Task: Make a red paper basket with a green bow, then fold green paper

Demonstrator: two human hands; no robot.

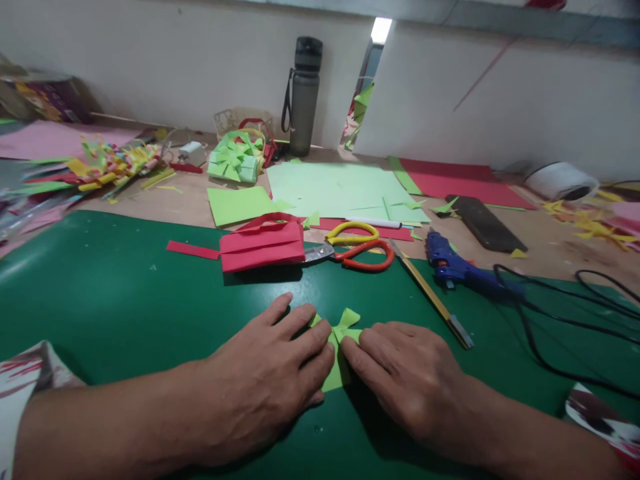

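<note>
A light-green paper piece (336,379) with a small folded bow (346,321) on top is between my hands, low over the green mat. My left hand (270,373) grips its left side, fingers bent over it and covering much of it. From the other side, my right hand (410,373) is closed with its index fingertip against the paper just below the bow. The right thumb is hidden. Beyond my hands lies a folded red paper bag (263,243) with a handle, its right end resting by the blades of scissors (363,257) with yellow and red handles.
A craft knife (433,293), a blue glue gun (460,270) with black cables and a dark phone (487,223) lie to the right. Paper sheets (330,187), a green paper basket (235,157) and a grey bottle (305,100) are at the back. Paper scraps (120,167) pile up left.
</note>
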